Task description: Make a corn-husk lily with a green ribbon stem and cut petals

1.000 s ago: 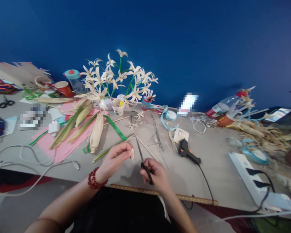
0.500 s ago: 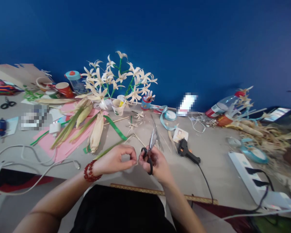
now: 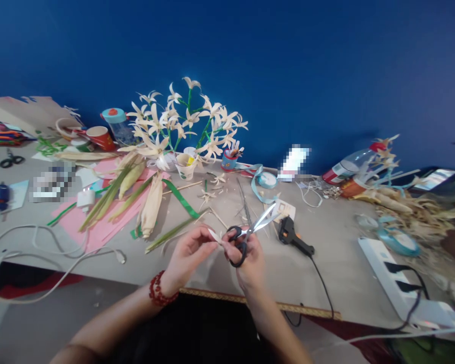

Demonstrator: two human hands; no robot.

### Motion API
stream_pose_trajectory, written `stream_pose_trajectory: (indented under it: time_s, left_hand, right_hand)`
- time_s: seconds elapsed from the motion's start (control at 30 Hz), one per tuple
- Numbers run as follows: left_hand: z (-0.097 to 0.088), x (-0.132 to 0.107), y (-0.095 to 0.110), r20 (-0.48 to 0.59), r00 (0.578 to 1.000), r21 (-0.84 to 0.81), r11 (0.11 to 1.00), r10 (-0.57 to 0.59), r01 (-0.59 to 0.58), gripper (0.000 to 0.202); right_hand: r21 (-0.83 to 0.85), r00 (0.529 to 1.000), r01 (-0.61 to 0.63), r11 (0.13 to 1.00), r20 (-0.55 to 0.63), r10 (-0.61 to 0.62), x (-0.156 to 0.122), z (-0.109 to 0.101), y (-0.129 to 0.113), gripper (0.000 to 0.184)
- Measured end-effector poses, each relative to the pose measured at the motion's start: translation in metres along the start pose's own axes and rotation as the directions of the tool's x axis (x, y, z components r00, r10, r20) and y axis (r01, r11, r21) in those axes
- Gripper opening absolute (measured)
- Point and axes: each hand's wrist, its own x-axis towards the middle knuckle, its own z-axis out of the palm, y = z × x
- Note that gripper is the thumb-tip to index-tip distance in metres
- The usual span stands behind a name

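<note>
My left hand (image 3: pixel 194 251), with a red beaded bracelet at the wrist, pinches a small pale piece of corn husk (image 3: pixel 215 236) between thumb and fingers. Close beside it, my right hand (image 3: pixel 249 255) has the black-handled scissors (image 3: pixel 246 233) hooked on its fingers. Their blades are slightly apart and point up and to the right, away from the husk piece. The right thumb and fingertip also touch the husk piece's near end. Beyond the hands, pale husk flowers (image 3: pixel 189 119) on green stems stand in a paper cup (image 3: pixel 185 168).
Corn husks (image 3: pixel 151 207) lie on pink paper (image 3: pixel 98 227) to the left. A black glue gun (image 3: pixel 293 237) with its cord rests on the right, near blue ribbon (image 3: pixel 266 180). Farther right are a white power strip (image 3: pixel 387 283), a plastic bottle (image 3: pixel 349 164) and loose dry husks (image 3: pixel 413 217).
The scissors have swung from pointing up to pointing up and right. My left hand has turned and shifted right, and the pale husk piece now shows between both hands' fingertips.
</note>
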Motion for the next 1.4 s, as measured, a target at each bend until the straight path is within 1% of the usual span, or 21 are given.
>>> stream_pose_trajectory:
  time_s: [0.07,0.17,0.23,0.3,0.43,0.53,0.67,0.9,1.07,1.27,1.4]
  left_hand:
    - [0.003,0.0,0.0,-0.035,0.999,-0.012,1.0,0.018,-0.019,0.008]
    - [0.004,0.003,0.003,-0.029,0.999,-0.015,1.0,0.017,-0.017,0.009]
    - [0.002,0.004,0.006,-0.02,1.0,-0.024,1.0,0.008,-0.008,0.009]
    - [0.001,0.005,0.009,-0.03,1.0,-0.031,1.0,-0.001,0.0,0.009]
    - [0.0,0.007,0.015,-0.052,0.999,-0.032,0.999,-0.009,0.007,0.008]
    - [0.001,0.009,0.017,-0.039,0.999,-0.049,0.999,0.004,-0.006,0.008]
    - [0.001,0.01,0.018,-0.035,0.999,-0.053,0.998,0.014,-0.016,0.008]
    - [0.001,0.008,0.017,-0.052,0.999,-0.071,0.997,0.011,-0.014,0.007]
    - [0.002,0.008,0.017,-0.043,0.999,-0.084,0.996,-0.013,0.01,0.008]
    - [0.003,0.007,0.018,-0.037,0.999,-0.097,0.995,-0.007,0.004,0.008]
    - [0.002,0.007,0.017,-0.035,0.999,-0.106,0.994,-0.004,0.0,0.008]
  right_hand:
    - [0.008,1.0,-0.003,1.0,0.019,0.002,-0.001,0.003,-0.001,0.028]
    - [0.001,0.999,-0.019,1.0,0.037,0.019,-0.002,0.005,-0.002,0.028]
    - [-0.045,0.997,-0.034,0.998,0.064,0.036,-0.003,0.002,-0.003,0.028]
    - [-0.119,0.989,-0.049,0.992,0.13,0.065,-0.006,-0.002,-0.004,0.029]
    - [-0.207,0.944,-0.104,0.973,0.289,0.162,-0.015,-0.012,-0.002,0.041]
    - [-0.276,0.917,-0.124,0.953,0.335,0.217,-0.02,-0.016,0.0,0.048]
    - [-0.317,0.906,-0.131,0.939,0.346,0.243,-0.022,-0.017,0.0,0.052]
    - [-0.316,0.911,-0.145,0.937,0.327,0.251,-0.023,-0.013,-0.002,0.052]
    - [-0.306,0.913,-0.161,0.938,0.315,0.259,-0.024,-0.013,-0.001,0.051]
    - [-0.307,0.913,-0.139,0.941,0.328,0.242,-0.024,-0.014,-0.001,0.05]
    - [-0.308,0.912,-0.156,0.938,0.32,0.257,-0.024,-0.013,0.0,0.051]
